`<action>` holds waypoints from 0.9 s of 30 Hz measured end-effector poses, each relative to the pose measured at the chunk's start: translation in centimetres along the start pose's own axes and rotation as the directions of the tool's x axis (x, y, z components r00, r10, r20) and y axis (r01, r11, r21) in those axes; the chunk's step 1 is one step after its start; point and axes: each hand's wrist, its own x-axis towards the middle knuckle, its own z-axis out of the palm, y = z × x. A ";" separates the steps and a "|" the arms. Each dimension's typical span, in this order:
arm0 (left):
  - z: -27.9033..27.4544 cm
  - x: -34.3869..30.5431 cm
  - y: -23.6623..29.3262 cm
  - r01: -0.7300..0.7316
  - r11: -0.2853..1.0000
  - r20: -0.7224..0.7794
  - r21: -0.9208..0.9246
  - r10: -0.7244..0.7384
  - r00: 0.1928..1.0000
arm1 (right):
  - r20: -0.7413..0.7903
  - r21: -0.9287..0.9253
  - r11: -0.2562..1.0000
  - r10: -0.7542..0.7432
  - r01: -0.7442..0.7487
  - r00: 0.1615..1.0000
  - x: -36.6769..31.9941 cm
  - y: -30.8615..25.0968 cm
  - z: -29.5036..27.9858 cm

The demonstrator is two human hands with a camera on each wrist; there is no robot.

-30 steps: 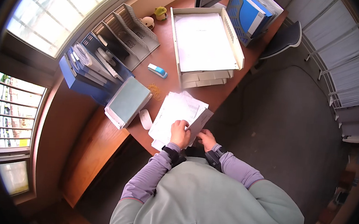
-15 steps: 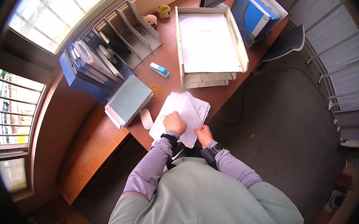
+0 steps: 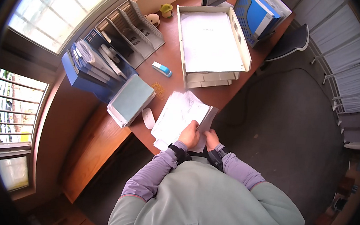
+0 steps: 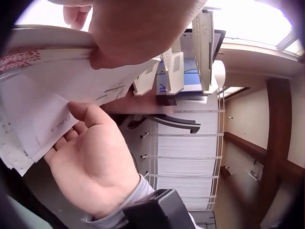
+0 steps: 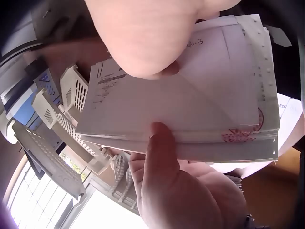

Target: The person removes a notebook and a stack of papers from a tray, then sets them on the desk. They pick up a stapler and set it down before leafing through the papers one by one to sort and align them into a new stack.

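Observation:
In the head view the left hand grips the edge of a stack of papers, tilted up over a spread of loose white sheets at the desk's near edge. Its thumb lies on one side of the stack, as the right wrist view shows for the left hand. To its right, the right hand holds the stack's other side. In the left wrist view the right hand pinches a sheet bearing handwriting, thumb on its face, fingers partly hidden behind.
A white mouse and a green-covered stack lie left of the sheets. Beyond are rubber bands, a blue stapler, a cream tray of papers, and file racks. A chair stands right of the desk.
The left hand has moved right from the spread sheets and now grips the stack, which stands more tilted. The right hand has shifted slightly right along with it.

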 end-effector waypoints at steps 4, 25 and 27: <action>-1.8 -0.7 2.9 -0.023 0.999 0.097 -0.027 0.026 0.995 | 0.000 0.120 0.992 0.037 -0.037 0.999 -4.2 -3.6 1.8; -2.0 0.0 -1.2 0.419 0.824 0.143 -0.383 -0.395 0.908 | 0.115 0.313 0.920 0.208 -0.235 0.971 -0.7 -1.5 -0.7; -1.8 0.4 -2.2 0.419 0.875 0.198 -0.243 -0.378 0.904 | 0.024 0.137 0.986 0.096 -0.098 0.995 -1.1 -1.4 -0.8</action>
